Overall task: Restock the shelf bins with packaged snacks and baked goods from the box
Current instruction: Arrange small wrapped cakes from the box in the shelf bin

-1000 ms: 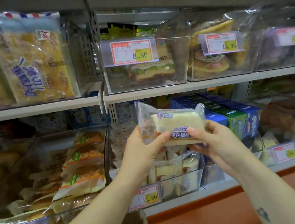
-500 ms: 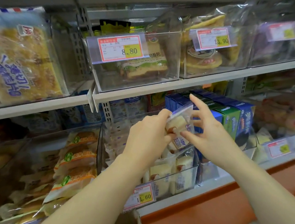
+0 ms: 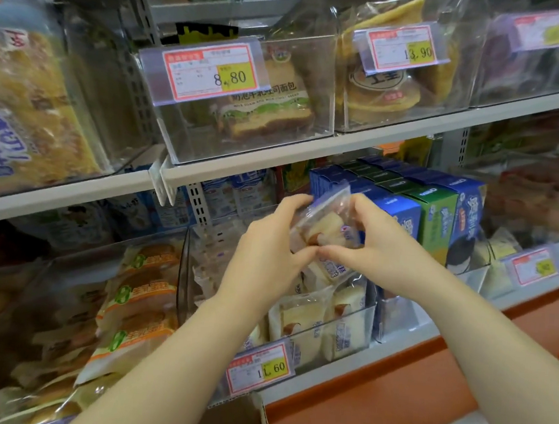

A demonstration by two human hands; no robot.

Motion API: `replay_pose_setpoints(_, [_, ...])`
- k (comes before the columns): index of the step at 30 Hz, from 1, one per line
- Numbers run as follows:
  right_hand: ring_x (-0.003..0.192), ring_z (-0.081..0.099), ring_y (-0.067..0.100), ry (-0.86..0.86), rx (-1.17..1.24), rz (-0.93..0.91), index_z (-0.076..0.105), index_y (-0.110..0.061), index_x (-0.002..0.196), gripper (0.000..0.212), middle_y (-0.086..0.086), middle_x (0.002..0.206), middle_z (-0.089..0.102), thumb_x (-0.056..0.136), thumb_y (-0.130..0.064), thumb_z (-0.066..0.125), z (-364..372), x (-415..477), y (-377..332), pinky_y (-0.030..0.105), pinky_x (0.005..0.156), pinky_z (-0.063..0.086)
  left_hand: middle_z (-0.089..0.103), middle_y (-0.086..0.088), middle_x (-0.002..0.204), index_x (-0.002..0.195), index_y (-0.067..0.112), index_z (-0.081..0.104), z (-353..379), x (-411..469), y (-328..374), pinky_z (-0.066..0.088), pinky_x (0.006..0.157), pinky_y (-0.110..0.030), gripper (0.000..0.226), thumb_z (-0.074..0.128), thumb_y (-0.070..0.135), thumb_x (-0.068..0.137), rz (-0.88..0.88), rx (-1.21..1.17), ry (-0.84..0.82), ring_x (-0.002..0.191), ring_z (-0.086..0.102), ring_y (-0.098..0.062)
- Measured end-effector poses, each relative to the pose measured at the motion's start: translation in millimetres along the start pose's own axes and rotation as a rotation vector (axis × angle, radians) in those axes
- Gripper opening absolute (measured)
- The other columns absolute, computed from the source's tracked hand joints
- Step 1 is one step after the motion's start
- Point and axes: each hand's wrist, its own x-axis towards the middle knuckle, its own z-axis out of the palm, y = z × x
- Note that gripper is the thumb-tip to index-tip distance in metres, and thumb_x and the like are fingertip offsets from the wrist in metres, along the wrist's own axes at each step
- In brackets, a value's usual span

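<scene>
Plastic-wrapped cake (image 3: 325, 224) between left hand (image 3: 269, 244), right hand (image 3: 380, 250), above bin (image 3: 347, 316) rim.

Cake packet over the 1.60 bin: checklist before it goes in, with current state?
1. Grip: left hand and right hand both pinch the cake packet: ok.
2. Position: packet sits over the clear bin with the 1.60 price tag: ok.
3. Orientation: packet is tilted, while the stocked packets stand upright: not ok.
4. Free slot in the bin: hidden behind the hands: cannot tell.
5. Clearance from the Oreo boxes on the right: cannot tell.
</scene>
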Motion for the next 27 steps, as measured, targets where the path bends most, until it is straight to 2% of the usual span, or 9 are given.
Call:
replay_pose_setpoints(2, [0.098, 0.060, -0.005, 0.000, 0.091, 0.016, 0.052, -0.030, 0.105, 0.035, -0.016, 0.103, 0.066, 0.078, -0.033, 0.073, -3.2, -1.2, 1.1, 0.023, 0.082, 0.049, 0.051, 0.028, 0.100, 0.137, 0.040, 0.035, -0.5, -2.5, -3.4, 0.048, 0.068, -0.004, 0.069, 0.073, 0.033, 0.080, -0.077, -0.178, -0.020, 0.081, 0.063, 0.008])
replay_pose_setpoints(4, [0.090, 0.065, 0.005, 0.043, 0.155, 0.009, 0.055, -0.027, 0.104, 0.030, -0.013, 0.098, 0.069, 0.079, -0.029, 0.072, -5.6, -2.0, 1.6, 0.029, 0.075, 0.056, 0.056, 0.024, 0.103, 0.128, 0.040, 0.040, -4.6, -9.6, -11.8, 0.050, 0.069, -0.007, 0.058, 0.071, 0.041, 0.079, -0.129, -0.251, -0.072, 0.082, 0.063, 0.010])
replay_pose_setpoints(5, [0.087, 0.067, 0.008, 0.082, 0.196, 0.011, 0.057, -0.026, 0.104, 0.027, -0.012, 0.096, 0.070, 0.080, -0.026, 0.071, -6.6, -2.2, 1.2, 0.029, 0.070, 0.058, 0.060, 0.020, 0.107, 0.122, 0.039, 0.045, -7.4, -14.3, -16.7, 0.051, 0.073, -0.010, 0.052, 0.065, 0.052, 0.077, -0.132, -0.175, -0.146, 0.086, 0.063, 0.009])
replay_pose_setpoints(7, [0.086, 0.068, 0.009, 0.165, 0.279, 0.022, 0.059, -0.023, 0.104, 0.025, -0.008, 0.095, 0.071, 0.083, -0.019, 0.069, -10.2, -1.8, -0.5, 0.026, 0.065, 0.058, 0.061, 0.017, 0.117, 0.122, 0.037, 0.052, -7.1, -22.8, -25.7, 0.052, 0.086, -0.021, 0.065, 0.050, 0.075, 0.069, -0.114, 0.119, -0.394, 0.098, 0.059, 0.005])
replay_pose_setpoints(9, [0.086, 0.069, 0.007, 0.209, 0.306, 0.018, 0.059, -0.023, 0.103, 0.022, -0.008, 0.095, 0.071, 0.084, -0.017, 0.068, -15.9, -0.4, -4.6, 0.023, 0.062, 0.057, 0.062, 0.014, 0.119, 0.125, 0.035, 0.052, 0.2, -29.7, -32.3, 0.044, 0.100, -0.037, 0.066, 0.050, 0.077, 0.075, -0.063, 0.474, -0.546, 0.107, 0.059, -0.007])
replay_pose_setpoints(11, [0.084, 0.069, 0.006, 0.214, 0.317, 0.015, 0.060, -0.025, 0.100, 0.020, -0.009, 0.093, 0.072, 0.084, -0.016, 0.068, -22.2, -0.3, -9.4, 0.021, 0.060, 0.056, 0.066, 0.011, 0.108, 0.118, 0.033, 0.054, 7.0, -31.0, -33.6, 0.031, 0.107, -0.043, 0.049, 0.054, 0.065, 0.082, 0.020, 0.653, -0.486, 0.104, 0.060, -0.013])
replay_pose_setpoints(15, [0.082, 0.070, 0.007, 0.149, 0.304, 0.042, 0.060, -0.027, 0.098, 0.019, -0.009, 0.094, 0.073, 0.083, -0.019, 0.069, -27.1, -3.7, -13.1, 0.024, 0.062, 0.058, 0.065, 0.010, 0.095, 0.097, 0.032, 0.054, 10.0, -25.4, -34.5, 0.027, 0.106, -0.044, 0.027, 0.053, 0.058, 0.088, -0.010, 0.652, -0.399, 0.099, 0.061, -0.015])
replay_pose_setpoints(23, [0.088, 0.071, 0.020, 0.003, 0.490, 0.154, 0.059, -0.015, 0.106, 0.041, 0.005, 0.093, 0.073, 0.069, -0.030, 0.067, -17.9, -10.9, -5.0, 0.036, 0.071, 0.056, 0.067, 0.006, 0.103, 0.113, 0.030, 0.057, 12.6, -24.0, -31.4, 0.026, 0.106, -0.043, 0.035, 0.052, 0.056, 0.089, -0.104, 0.709, -0.349, 0.103, 0.061, -0.017])
replay_pose_setpoints(27, [0.083, 0.072, 0.014, 0.166, 0.404, 0.151, 0.059, -0.021, 0.101, 0.023, 0.000, 0.093, 0.073, 0.080, -0.022, 0.068, -22.9, -11.2, -0.9, 0.030, 0.066, 0.057, 0.058, 0.002, 0.123, 0.129, 0.028, 0.047, 14.0, -27.4, -26.0, 0.025, 0.106, -0.045, 0.044, 0.055, 0.046, 0.090, -0.064, 0.757, -0.360, 0.118, 0.052, -0.020])
